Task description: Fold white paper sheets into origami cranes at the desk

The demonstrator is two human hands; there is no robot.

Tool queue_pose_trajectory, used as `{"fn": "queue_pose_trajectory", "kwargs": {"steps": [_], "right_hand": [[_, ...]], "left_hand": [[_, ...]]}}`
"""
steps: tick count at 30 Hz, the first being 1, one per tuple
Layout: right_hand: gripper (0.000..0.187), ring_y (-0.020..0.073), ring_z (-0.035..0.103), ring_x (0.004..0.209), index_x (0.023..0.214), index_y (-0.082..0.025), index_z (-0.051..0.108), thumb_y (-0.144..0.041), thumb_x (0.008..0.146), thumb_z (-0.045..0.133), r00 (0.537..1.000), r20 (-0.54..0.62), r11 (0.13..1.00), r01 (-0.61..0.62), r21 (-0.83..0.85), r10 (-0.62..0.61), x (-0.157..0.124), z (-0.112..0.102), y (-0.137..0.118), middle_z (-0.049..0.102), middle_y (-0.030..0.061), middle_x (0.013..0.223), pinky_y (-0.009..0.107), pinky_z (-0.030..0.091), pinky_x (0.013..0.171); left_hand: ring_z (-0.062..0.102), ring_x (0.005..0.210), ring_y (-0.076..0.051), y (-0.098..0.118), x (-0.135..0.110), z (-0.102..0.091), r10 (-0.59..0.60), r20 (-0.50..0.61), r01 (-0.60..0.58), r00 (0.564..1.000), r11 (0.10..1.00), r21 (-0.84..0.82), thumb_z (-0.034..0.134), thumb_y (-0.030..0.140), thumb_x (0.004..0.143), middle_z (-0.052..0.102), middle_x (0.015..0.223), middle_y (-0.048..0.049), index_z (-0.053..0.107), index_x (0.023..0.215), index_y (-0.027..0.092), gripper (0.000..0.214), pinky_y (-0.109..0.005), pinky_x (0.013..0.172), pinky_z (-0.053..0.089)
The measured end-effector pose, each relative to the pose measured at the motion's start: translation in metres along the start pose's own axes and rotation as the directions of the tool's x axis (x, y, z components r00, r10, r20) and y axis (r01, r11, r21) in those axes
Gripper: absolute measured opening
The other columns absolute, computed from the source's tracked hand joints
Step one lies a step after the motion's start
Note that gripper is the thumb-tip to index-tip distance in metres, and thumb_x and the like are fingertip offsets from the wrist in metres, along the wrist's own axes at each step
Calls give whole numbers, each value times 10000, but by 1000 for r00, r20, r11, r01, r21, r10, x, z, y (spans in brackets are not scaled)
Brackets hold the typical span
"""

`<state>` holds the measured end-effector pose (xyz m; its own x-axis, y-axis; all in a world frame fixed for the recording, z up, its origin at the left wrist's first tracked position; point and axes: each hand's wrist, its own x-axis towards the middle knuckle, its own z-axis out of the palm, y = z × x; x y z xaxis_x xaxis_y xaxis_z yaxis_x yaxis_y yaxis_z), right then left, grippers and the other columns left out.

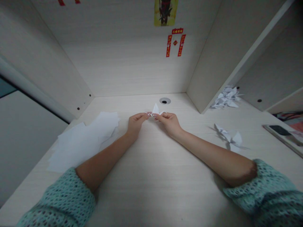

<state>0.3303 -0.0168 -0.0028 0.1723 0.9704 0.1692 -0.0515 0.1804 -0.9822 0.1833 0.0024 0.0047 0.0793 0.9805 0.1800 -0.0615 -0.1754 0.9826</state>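
Observation:
Between my two hands is a small folded white paper piece (155,108), shaped like an origami crane, with one pointed flap standing up. My left hand (137,123) pinches its left side between thumb and fingertips. On the other side, the thumb and curled fingers of my right hand (168,122) close on it. The fingertips hide its lower part. Both hands are at the far part of the desk (151,176), close to the back panel.
Loose white paper sheets (87,142) lie left of my left arm. Folded paper cranes (228,137) rest beyond my right forearm, and a heap of them (226,97) sits by the right divider (213,63). A phone (284,134) lies far right. Behind my hands is a round cable hole (165,101).

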Motion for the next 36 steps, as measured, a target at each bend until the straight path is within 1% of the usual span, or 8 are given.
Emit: {"fn": "queue_pose_trajectory", "kwargs": {"steps": [5,9,14,17,21,23,27,36], "right_hand": [[284,122,510,555,520,-181,647,-427,619,749,1000,0,1000,14,20,-14,-1,0,-1,633,8,573,273,366,602],[309,123,496,543,541,-177,659,-464,636,721,1000,12,999,16,-37,-16,-1,-1,2,627,12,565,272,359,584],[294,125,519,570,587,-172,670,-455,596,750,997,75,1000,1,-10,0,-3,0,1,644,8,611,262,369,580],[315,128,540,610,744,-182,708,-468,614,735,996,85,999,24,28,-26,-1,0,-1,656,5,678,256,386,593],[399,150,574,702,915,-178,719,-517,755,582,999,-2,997,48,56,-48,5,-5,0,688,50,802,265,418,618],[362,161,589,729,907,-182,725,-484,750,601,997,-17,997,75,36,-75,8,-7,3,701,51,811,272,427,632],[249,181,618,743,782,-187,735,-413,713,659,996,0,995,95,14,-95,8,-8,6,719,40,781,303,454,701],[225,172,621,705,765,-176,729,-383,743,644,994,1,994,107,16,-107,6,-7,4,715,39,751,305,463,710]], "left_hand": [[633,848,-195,-2,2,-1,10,20,-10,1000,1000,-14,701,344,678,735,827,-43,749,716,203,153,-298,773,444],[626,843,-185,-2,4,-2,-15,30,15,999,1000,-17,696,348,689,733,839,-43,752,759,206,168,-290,767,439],[615,807,-175,-3,5,-2,-8,3,7,1000,1000,9,679,376,708,722,804,-38,743,766,194,201,-276,746,434],[608,792,-170,-6,5,-2,33,-7,-32,999,999,34,657,366,729,712,791,-36,725,741,182,197,-270,737,430],[596,786,-160,-10,6,-3,79,33,-81,996,994,78,604,340,771,700,794,-31,700,760,176,190,-261,735,424],[589,779,-156,-11,6,-4,98,73,-105,993,989,105,581,334,788,693,796,-29,689,781,175,192,-259,733,422],[576,760,-149,-11,5,-3,103,108,-119,989,983,144,552,333,804,676,779,-24,667,786,172,198,-256,721,419],[574,784,-155,-6,2,-2,39,74,-53,997,980,193,539,364,812,663,795,-30,659,800,169,229,-256,706,415]]}}
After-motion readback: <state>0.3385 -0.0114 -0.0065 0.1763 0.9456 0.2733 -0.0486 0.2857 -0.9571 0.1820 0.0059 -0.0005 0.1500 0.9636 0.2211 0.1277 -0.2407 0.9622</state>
